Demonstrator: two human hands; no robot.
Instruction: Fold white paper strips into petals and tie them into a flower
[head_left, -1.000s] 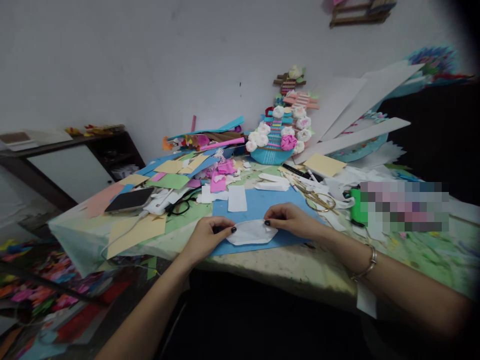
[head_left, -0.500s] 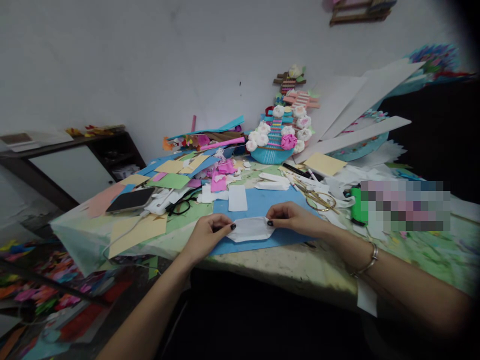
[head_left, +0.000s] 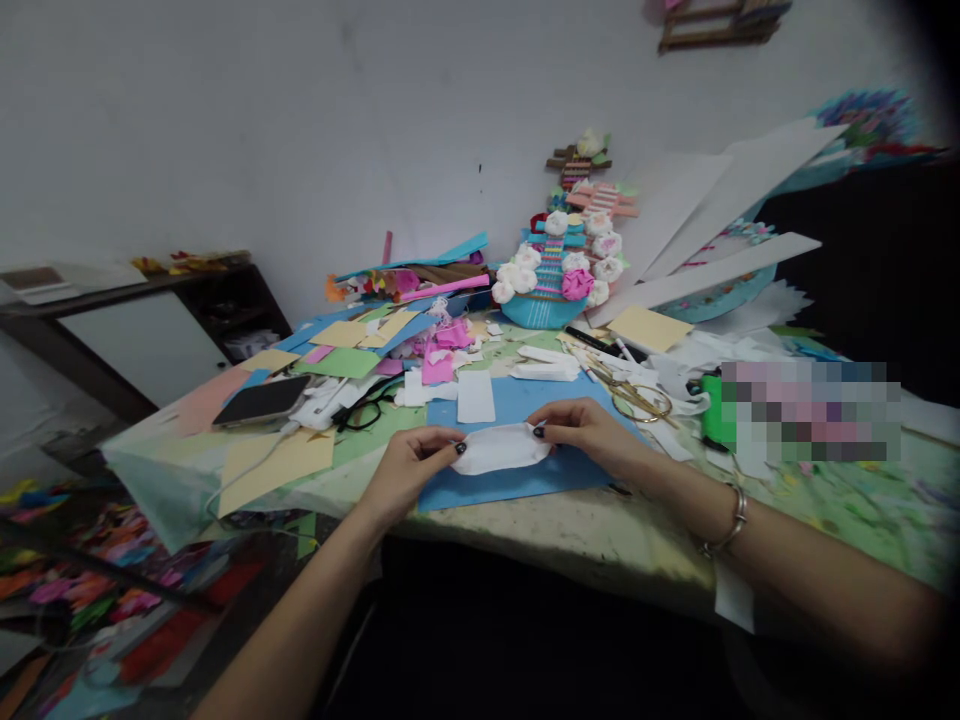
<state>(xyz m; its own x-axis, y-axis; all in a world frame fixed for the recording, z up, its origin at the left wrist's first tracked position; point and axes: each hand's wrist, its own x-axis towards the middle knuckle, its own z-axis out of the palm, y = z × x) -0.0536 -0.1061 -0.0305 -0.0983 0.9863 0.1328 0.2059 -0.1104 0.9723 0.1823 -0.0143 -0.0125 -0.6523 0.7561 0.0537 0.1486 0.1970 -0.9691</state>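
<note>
A white paper piece [head_left: 501, 449] with bent edges is stretched between my two hands over a blue sheet [head_left: 517, 488]. My left hand [head_left: 420, 462] pinches its left end between thumb and finger. At the right end, my right hand [head_left: 574, 430] pinches it the same way. Just behind, a white rectangular card [head_left: 476, 397] lies partly on the blue sheet. Folded white pieces [head_left: 546, 370] rest at the sheet's back edge.
Gold-handled scissors [head_left: 641, 400] and a green object [head_left: 718, 412] lie to the right. On the left are a phone [head_left: 261, 400], a white cable and coloured paper. A flower-decorated blue craft [head_left: 544, 308] stands at the back.
The paper piece has risen slightly, and its outline looks more rounded. Both hands have shifted a little, the right one up and to the left, still pinching the ends.
</note>
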